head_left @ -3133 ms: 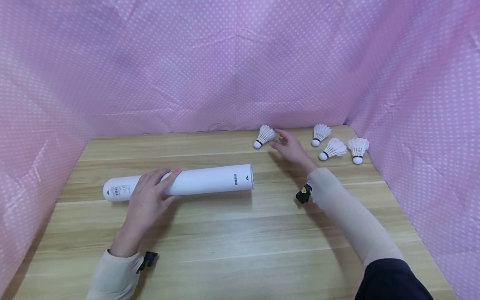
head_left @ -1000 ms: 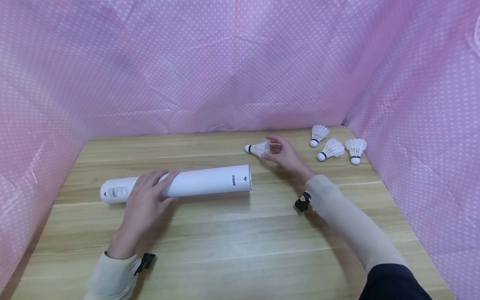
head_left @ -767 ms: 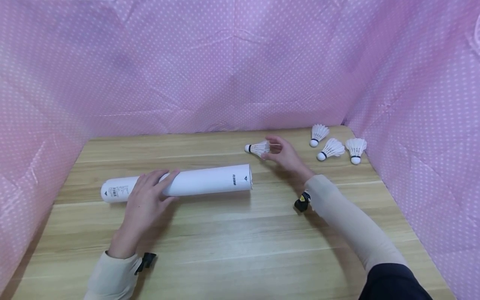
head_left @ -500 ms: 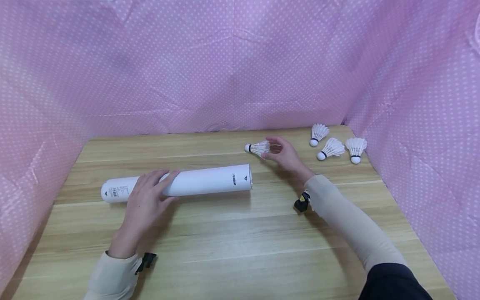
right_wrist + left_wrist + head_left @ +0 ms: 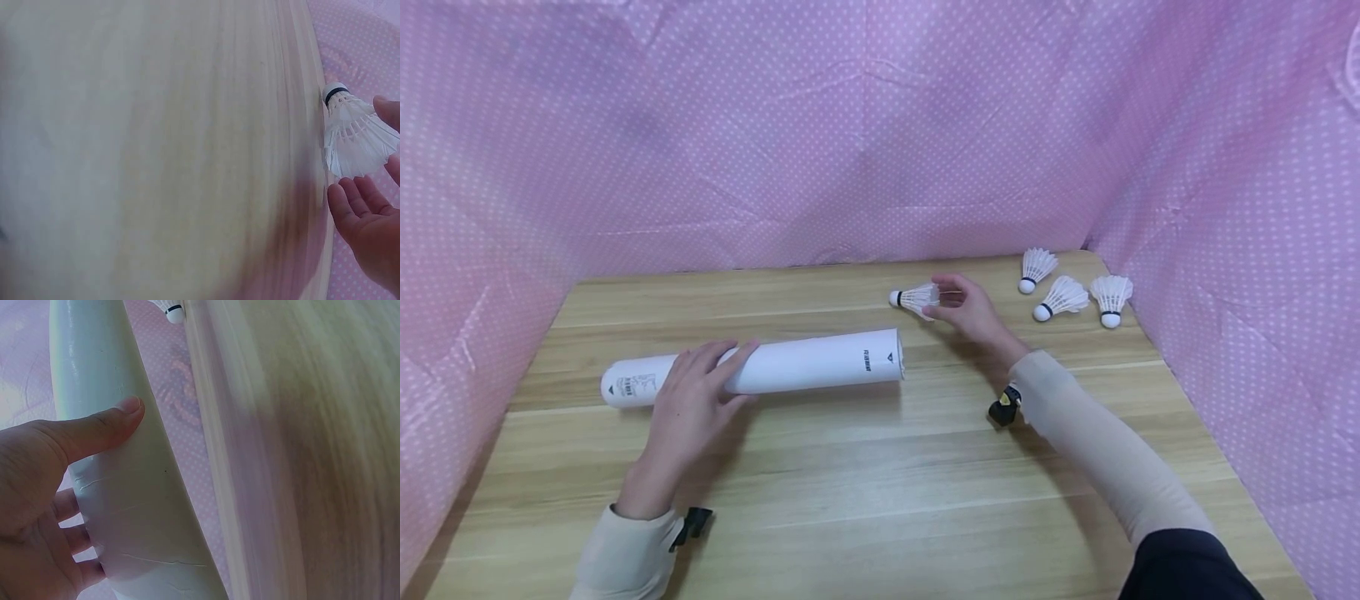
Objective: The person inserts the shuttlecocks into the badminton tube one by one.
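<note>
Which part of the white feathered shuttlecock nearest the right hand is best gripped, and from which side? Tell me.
Probably the flared white feather skirt, pinched across its flanks, coming from the right: that wide end faces the right hand, while the rounded white tip points left.

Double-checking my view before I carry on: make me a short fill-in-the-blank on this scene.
1. The person's ____ hand grips the tube.
2. The tube is ____ in colour.
3. To the right of the right hand lie ____ shuttlecocks.
4. The head view shows ____ shuttlecocks in all.
Missing: left; white; three; five.
</note>
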`<state>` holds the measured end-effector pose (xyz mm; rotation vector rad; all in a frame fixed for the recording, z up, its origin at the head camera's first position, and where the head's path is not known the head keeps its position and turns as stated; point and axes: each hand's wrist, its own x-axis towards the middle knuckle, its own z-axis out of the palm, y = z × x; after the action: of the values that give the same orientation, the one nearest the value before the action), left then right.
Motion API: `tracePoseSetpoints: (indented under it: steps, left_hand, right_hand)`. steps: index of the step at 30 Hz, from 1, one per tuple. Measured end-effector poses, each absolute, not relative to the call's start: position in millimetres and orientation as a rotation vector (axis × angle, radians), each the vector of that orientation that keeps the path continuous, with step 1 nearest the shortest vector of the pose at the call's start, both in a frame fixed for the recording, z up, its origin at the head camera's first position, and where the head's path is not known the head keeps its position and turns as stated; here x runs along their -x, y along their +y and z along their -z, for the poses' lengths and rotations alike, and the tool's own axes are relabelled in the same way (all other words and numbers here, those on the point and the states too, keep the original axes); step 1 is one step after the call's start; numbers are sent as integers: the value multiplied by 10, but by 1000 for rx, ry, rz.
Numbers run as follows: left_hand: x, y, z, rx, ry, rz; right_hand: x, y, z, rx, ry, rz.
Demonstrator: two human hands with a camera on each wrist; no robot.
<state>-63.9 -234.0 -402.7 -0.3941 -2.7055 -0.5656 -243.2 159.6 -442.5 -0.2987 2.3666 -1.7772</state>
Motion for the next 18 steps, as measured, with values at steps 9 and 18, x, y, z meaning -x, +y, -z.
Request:
tracePoseSetpoints:
  steps: [9, 18]
  left_hand:
    - [648, -2354, 4025, 396, -2700, 565]
    - [659, -2361, 4019, 394, -2697, 570]
  right_hand:
    - [2360, 1681, 4380, 318, 2383, 1783]
    - [2197, 1761, 4280, 426, 2375, 1837]
